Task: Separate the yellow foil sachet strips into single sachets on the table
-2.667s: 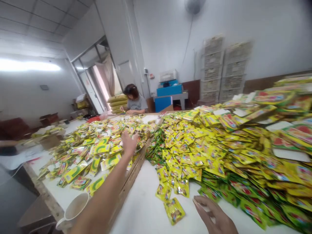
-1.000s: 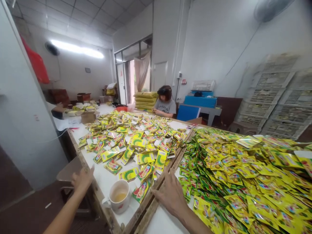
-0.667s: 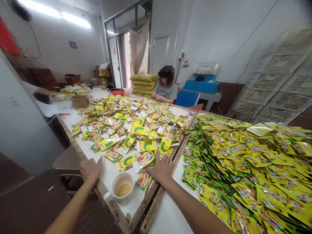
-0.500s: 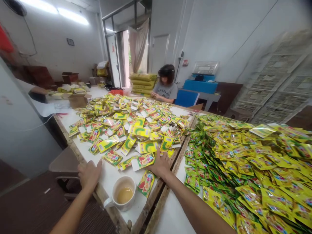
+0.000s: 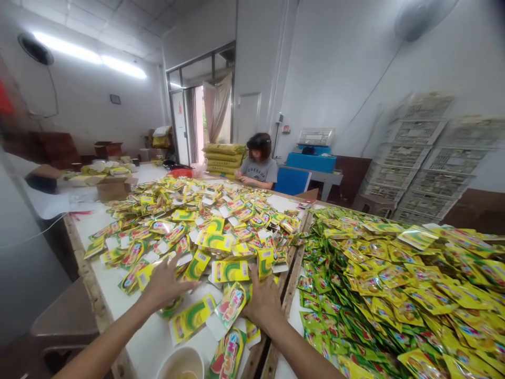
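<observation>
My left hand (image 5: 168, 284) reaches over the near side of a heap of small yellow-green boxes (image 5: 215, 240), its fingers spread and thumb pointing right. Just below it lies a yellow box (image 5: 193, 317). My right hand (image 5: 265, 297) rests among the boxes by the wooden table edge, fingers apart and touching some of them. Beside its thumb a box with a red fruit picture (image 5: 231, 305) lies tilted. Another box (image 5: 226, 353) lies nearer me. A white cup (image 5: 182, 364) with a drink stands at the bottom, partly cut off.
On the right spreads a large pile of yellow and green sachets (image 5: 379, 284), beyond a wooden edge strip (image 5: 290, 279). Across the table sits a person (image 5: 258, 166). Stacked crates (image 5: 410, 158) stand at right, a cardboard box (image 5: 114, 188) at far left. Another person's arm shows at left.
My left hand has gone from the table's left edge forward and right onto the boxes. Boxes near my hands have shifted closer to the cup. The view has tilted up.
</observation>
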A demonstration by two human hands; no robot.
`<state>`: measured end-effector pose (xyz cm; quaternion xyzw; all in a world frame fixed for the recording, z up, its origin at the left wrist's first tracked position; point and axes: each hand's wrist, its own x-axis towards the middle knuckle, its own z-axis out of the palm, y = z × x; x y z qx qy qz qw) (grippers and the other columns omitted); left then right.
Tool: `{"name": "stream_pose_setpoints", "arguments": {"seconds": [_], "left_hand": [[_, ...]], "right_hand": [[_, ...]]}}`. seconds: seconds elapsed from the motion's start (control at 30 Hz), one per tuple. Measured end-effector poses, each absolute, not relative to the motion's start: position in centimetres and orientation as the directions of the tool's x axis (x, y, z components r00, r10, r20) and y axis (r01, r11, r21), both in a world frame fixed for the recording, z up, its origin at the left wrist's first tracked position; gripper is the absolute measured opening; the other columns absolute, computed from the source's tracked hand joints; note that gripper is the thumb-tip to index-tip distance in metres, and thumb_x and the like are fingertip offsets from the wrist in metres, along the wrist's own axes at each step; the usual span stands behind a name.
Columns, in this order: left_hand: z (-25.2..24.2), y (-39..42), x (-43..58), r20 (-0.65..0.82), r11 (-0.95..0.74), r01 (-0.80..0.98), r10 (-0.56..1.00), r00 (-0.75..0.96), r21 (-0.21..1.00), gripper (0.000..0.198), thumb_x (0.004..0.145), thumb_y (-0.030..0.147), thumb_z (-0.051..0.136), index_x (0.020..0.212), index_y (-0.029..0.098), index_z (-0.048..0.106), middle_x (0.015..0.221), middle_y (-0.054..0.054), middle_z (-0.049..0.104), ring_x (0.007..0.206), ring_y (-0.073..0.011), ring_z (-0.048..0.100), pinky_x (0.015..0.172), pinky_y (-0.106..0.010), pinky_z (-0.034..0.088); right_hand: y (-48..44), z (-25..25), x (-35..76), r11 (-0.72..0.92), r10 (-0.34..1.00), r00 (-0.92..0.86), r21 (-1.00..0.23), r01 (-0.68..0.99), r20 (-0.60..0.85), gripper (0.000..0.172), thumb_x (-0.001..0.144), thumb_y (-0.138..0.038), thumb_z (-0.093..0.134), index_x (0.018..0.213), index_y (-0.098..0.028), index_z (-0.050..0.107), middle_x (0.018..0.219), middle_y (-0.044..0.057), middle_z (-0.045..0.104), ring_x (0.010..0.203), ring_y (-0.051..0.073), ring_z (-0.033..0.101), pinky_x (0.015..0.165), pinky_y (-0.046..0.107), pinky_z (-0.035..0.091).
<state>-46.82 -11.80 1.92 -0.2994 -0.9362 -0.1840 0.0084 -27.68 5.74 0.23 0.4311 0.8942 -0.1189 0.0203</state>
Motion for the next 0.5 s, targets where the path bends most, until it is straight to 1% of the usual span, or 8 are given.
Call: {"name": "stream_pose_setpoints", "arguments": {"seconds": [0.03, 0.1, 0.17, 0.27, 0.37, 0.43, 0.5], "left_hand": [[2.1, -10.6, -46.8, 0.057, 0.744, 0.582, 0.600, -0.798, 0.328, 0.099, 0.053, 0.063, 0.062, 0.138, 0.018, 0.038, 0.144, -0.019, 0.034, 0.135, -0.0407, 0.025, 0.101, -0.050, 0.032], [2.0, -8.5, -46.4, -0.057, 0.753, 0.590, 0.629, -0.775, 0.293, 0.111, 0.049, 0.062, 0.065, 0.143, 0.018, 0.028, 0.150, -0.021, 0.020, 0.136, -0.0465, 0.013, 0.098, -0.057, 0.032], [1.4, -7.0, -45.8, -0.062, 0.782, 0.564, 0.598, -0.799, 0.265, 0.114, 0.050, 0.062, 0.066, 0.145, 0.020, 0.021, 0.153, -0.021, 0.011, 0.136, -0.0488, 0.008, 0.095, -0.062, 0.031], [0.3, -5.5, -45.4, 0.012, 0.822, 0.513, 0.527, -0.850, 0.245, 0.107, 0.057, 0.065, 0.060, 0.146, 0.022, 0.018, 0.153, -0.022, 0.008, 0.135, -0.0505, 0.009, 0.093, -0.067, 0.027], [-0.5, -4.3, -45.9, 0.056, 0.848, 0.469, 0.471, -0.880, 0.245, 0.095, 0.066, 0.064, 0.053, 0.145, 0.023, 0.022, 0.152, -0.022, 0.009, 0.134, -0.0514, 0.010, 0.091, -0.070, 0.026], [-0.8, -3.7, -46.6, 0.057, 0.861, 0.441, 0.442, -0.895, 0.255, 0.084, 0.072, 0.060, 0.048, 0.145, 0.024, 0.024, 0.152, -0.022, 0.009, 0.134, -0.0521, 0.011, 0.090, -0.070, 0.026], [-0.9, -3.2, -47.2, 0.059, 0.868, 0.419, 0.419, -0.906, 0.267, 0.076, 0.077, 0.056, 0.042, 0.144, 0.024, 0.025, 0.152, -0.022, 0.010, 0.133, -0.0524, 0.011, 0.090, -0.071, 0.026]], "right_hand": [[5.9, 0.0, -27.8, 0.595, 0.768, -0.624, -0.198, 0.779, -0.147, 0.121, 0.045, -0.046, 0.078, 0.147, -0.020, 0.017, 0.131, 0.026, 0.043, 0.119, 0.042, 0.044, 0.093, 0.047, 0.033], [6.2, -0.5, -27.9, 0.596, 0.760, -0.633, -0.231, 0.769, -0.148, 0.119, 0.046, -0.047, 0.077, 0.146, -0.020, 0.019, 0.136, 0.027, 0.038, 0.122, 0.044, 0.041, 0.094, 0.050, 0.032], [6.4, -1.1, -28.1, 0.610, 0.742, -0.661, -0.294, 0.736, -0.114, 0.112, 0.051, -0.048, 0.073, 0.146, -0.020, 0.020, 0.133, 0.026, 0.044, 0.121, 0.044, 0.043, 0.093, 0.050, 0.033], [6.7, -1.7, -28.3, 0.640, 0.685, -0.726, -0.433, 0.635, -0.053, 0.104, 0.060, -0.044, 0.068, 0.146, -0.022, 0.016, 0.119, 0.019, 0.059, 0.117, 0.037, 0.051, 0.090, 0.044, 0.038], [6.9, -2.0, -29.1, 0.624, 0.660, -0.751, -0.540, 0.566, -0.024, 0.096, 0.066, -0.038, 0.063, 0.146, -0.023, 0.012, 0.111, 0.014, 0.065, 0.109, 0.031, 0.058, 0.084, 0.037, 0.043], [6.9, -2.1, -30.0, 0.602, 0.680, -0.733, -0.560, 0.569, -0.013, 0.088, 0.068, -0.033, 0.061, 0.145, -0.022, 0.018, 0.108, 0.012, 0.067, 0.104, 0.029, 0.061, 0.082, 0.036, 0.045], [7.1, -2.2, -30.9, 0.583, 0.708, -0.706, -0.557, 0.592, -0.008, 0.078, 0.067, -0.031, 0.061, 0.140, -0.021, 0.032, 0.105, 0.012, 0.068, 0.102, 0.029, 0.062, 0.082, 0.036, 0.045]]}}
